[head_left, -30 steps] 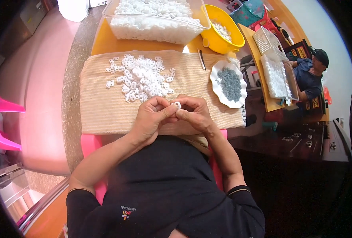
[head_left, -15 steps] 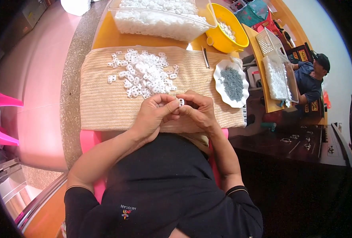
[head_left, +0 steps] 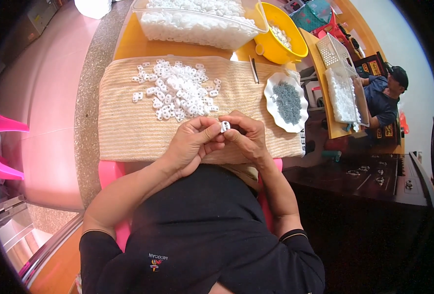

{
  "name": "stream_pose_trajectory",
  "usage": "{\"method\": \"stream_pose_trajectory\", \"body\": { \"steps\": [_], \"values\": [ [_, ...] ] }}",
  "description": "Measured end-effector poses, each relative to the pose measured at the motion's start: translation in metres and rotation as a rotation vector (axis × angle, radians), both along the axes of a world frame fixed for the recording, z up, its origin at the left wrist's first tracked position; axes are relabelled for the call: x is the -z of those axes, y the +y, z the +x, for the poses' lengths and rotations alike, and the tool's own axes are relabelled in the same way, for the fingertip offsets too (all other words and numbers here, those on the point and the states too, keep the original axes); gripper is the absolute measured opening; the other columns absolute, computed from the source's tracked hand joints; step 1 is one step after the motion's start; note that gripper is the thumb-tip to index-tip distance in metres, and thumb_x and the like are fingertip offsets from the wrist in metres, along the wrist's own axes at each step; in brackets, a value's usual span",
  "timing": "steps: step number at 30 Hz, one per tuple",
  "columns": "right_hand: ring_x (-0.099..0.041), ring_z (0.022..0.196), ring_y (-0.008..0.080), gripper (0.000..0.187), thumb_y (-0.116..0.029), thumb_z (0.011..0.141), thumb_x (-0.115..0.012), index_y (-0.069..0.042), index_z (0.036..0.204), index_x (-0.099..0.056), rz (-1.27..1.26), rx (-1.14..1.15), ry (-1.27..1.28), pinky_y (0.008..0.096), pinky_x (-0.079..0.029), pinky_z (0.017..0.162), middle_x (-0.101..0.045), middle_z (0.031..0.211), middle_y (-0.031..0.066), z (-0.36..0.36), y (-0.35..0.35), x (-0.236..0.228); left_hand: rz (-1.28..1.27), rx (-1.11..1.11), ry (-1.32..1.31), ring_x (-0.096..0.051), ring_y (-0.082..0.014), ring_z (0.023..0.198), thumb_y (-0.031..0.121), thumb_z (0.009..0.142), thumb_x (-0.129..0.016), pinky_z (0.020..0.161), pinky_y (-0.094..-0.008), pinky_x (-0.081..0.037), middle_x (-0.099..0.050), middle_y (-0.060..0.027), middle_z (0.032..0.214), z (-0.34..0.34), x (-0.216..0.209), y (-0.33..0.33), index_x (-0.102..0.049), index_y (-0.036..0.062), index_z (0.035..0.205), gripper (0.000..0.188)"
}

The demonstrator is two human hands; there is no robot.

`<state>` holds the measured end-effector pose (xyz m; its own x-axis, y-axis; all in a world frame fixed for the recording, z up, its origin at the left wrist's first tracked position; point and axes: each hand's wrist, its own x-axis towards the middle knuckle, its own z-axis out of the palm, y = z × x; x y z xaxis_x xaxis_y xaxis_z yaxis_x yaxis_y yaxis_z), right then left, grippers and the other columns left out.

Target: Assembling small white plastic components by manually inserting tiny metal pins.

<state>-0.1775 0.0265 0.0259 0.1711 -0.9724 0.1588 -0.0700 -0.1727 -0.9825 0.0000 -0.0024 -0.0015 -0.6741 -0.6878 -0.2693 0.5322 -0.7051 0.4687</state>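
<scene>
A small white plastic piece with two holes (head_left: 225, 127) is pinched between my two hands, near the front of the towel. My left hand (head_left: 196, 142) grips its left side with thumb and forefinger, the other fingers curled. On its right side, my right hand (head_left: 247, 134) presses with thumb and fingertips. Whether a smaller part sits inside the piece is too small to tell. Just beyond my hands lies a loose pile of similar white pieces (head_left: 180, 90). A scalloped white dish (head_left: 271, 109) to the right holds many small grey parts (head_left: 289, 103).
A striped beige towel (head_left: 129, 132) covers the table. At the back stand a clear bin (head_left: 202, 36) full of white pieces and a yellow basin (head_left: 275, 55). A thin dark tool (head_left: 254, 69) lies near the dish. At right, a person in a cap (head_left: 386, 95) sits by another bin (head_left: 341, 105).
Both hands have shifted very slightly, and the white piece is turned so that more of its face shows. The pile and dish stay as they were.
</scene>
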Motion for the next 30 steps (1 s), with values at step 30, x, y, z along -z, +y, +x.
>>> {"method": "stream_pose_trajectory", "body": {
  "steps": [30],
  "values": [
    [-0.051, 0.070, 0.0135, 0.029, -0.018, 0.084, -0.070, 0.002, 0.105, -0.066, -0.176, 0.029, 0.171, 0.0248, -0.039, 0.064, -0.059, 0.079, 0.0052, -0.003, -0.007, 0.013, 0.016, 0.012, -0.005, -0.062, -0.0094, 0.078, 0.016, 0.092, -0.062, 0.068, -0.0220, -0.054, -0.064, -0.0028, 0.091, -0.002, 0.002, -0.001, -0.054, 0.0094, 0.095, 0.011]
  ]
}}
